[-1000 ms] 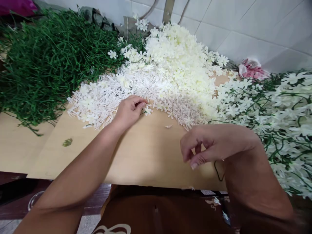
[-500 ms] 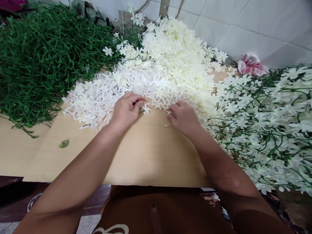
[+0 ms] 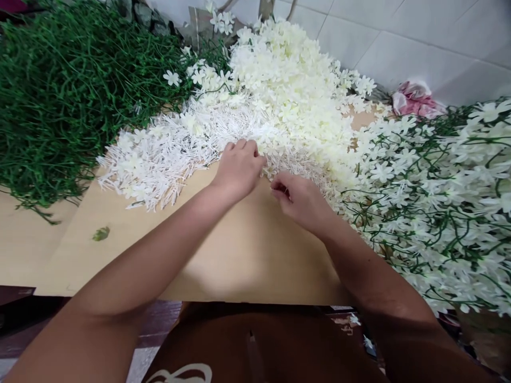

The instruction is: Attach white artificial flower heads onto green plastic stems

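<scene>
My left hand [image 3: 240,169] is closed over the front edge of a heap of white stamens [image 3: 159,154], its back turned up. What its fingertips pinch is hidden. Just right of it, my right hand [image 3: 305,205] is curled with thumb and index finger together; a thin pale bit shows between the fingers, too small to name. Loose white and cream artificial flower heads [image 3: 295,80] are piled beyond both hands. The fingertips of the two hands are close to each other but apart.
Green plastic stems [image 3: 80,96] form a big mound at the left. Flowers on green stems [image 3: 439,213] are heaped at the right. A small greenish scrap [image 3: 101,233] lies on the cardboard [image 3: 223,255]. Behind stand a tiled wall [image 3: 379,37] and a pink-and-white plastic bag [image 3: 417,100].
My left hand has moved right, toward my right hand, and turned its back upward. The white flower on a green stem at its fingertips no longer shows. My right hand has shifted slightly nearer me.
</scene>
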The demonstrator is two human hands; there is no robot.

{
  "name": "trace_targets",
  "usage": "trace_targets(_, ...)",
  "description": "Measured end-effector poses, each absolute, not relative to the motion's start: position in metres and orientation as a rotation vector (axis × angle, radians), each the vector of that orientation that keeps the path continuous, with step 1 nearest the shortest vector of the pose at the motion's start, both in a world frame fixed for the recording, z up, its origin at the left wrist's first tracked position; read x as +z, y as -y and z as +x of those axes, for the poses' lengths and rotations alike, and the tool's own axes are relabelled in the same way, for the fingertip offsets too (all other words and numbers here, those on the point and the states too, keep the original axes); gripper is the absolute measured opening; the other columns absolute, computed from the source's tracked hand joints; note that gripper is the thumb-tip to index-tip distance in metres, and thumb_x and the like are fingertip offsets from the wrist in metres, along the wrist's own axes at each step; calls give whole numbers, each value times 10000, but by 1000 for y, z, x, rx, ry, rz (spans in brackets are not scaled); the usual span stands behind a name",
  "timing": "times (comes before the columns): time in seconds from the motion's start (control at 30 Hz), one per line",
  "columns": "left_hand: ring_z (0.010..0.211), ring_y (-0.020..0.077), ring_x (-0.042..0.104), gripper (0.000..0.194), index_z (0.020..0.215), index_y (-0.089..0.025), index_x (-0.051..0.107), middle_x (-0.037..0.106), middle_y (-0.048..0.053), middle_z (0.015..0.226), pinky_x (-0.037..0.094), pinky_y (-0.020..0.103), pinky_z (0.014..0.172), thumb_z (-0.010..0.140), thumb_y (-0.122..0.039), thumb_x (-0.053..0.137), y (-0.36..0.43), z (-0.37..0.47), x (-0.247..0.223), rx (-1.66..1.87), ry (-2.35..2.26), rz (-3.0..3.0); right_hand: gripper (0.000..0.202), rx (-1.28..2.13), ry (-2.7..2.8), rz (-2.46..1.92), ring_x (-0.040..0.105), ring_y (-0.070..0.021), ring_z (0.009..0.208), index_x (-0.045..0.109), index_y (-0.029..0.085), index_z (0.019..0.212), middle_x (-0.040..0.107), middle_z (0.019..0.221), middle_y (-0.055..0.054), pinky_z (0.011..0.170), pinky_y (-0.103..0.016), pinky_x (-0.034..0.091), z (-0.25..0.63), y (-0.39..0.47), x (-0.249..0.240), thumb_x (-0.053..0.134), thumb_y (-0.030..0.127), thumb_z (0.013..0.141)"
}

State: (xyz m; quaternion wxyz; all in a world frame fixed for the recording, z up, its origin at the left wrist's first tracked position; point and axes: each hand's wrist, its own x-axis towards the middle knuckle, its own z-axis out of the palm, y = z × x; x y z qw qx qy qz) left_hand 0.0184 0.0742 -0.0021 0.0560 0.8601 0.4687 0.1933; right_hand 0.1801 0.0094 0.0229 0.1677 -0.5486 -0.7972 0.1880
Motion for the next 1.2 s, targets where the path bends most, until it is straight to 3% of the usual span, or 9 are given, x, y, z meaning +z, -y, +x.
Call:
trace_targets(0.13, 1031, 301, 536, 174, 843, -156, 723, 639, 125, 980, 369, 445, 875, 797, -146, 555, -85, 22, -1, 570, -1495, 2516, 105, 575, 2068, -1447, 528, -132, 676, 605, 177, 823, 626, 773, -25, 646, -268, 416, 182, -15, 27, 513, 127, 838)
trace_targets(0.3, 900, 220, 569, 128, 801, -176, 701, 663, 52, 844, 388, 372, 850, 817, -238, 589, -86, 7, 16, 792, -1520, 2192, 93, 632, 1884, -1349, 564, -128, 717, 636, 182, 814, 628, 827, -26, 666, -274, 472, 174, -26, 28, 551, 145, 814)
trace_targets(0.57, 657, 126, 516, 132, 844, -146, 687, 611, -3, 677, 407, 269, 650, 769, -206, 597, -68, -4, 30, 871, -1455, 1731, 63, 668, 1643, -1243, 595, -116, 795, 529, 213, 803, 583, 818, 5, 792, -303, 540, 149, -46, 29, 572, 174, 828)
trace_targets(0.83, 697, 123, 548, 141, 883, -139, 649, 592, -1, 706, 446, 254, 652, 771, -202, 592, -56, -15, 22, 945, -1408, 1553, 132, 790, 1635, -1210, 618, -135, 899, 470, 217, 789, 578, 839, -2, 850, -312, 540, 141, -45, 13, 581, 151, 815)
trace_targets(1.03, 693, 117, 560, 119, 843, -136, 652, 613, 0, 706, 456, 251, 669, 745, -187, 609, -58, -12, 15, 997, -1357, 1556, 115, 568, 1771, -1184, 628, -159, 916, 479, 222, 796, 614, 879, -22, 857, -335, 521, 141, -44, 1, 559, 153, 842)
trace_targets(1.2, 671, 117, 563, 117, 826, -151, 674, 633, -4, 703, 454, 253, 650, 727, -201, 637, -60, -13, 8, 1036, -1336, 1584, 159, 250, 1829, -1013, 640, -168, 839, 451, 226, 774, 612, 806, -16, 752, -331, 521, 141, -48, -9, 551, 120, 837)
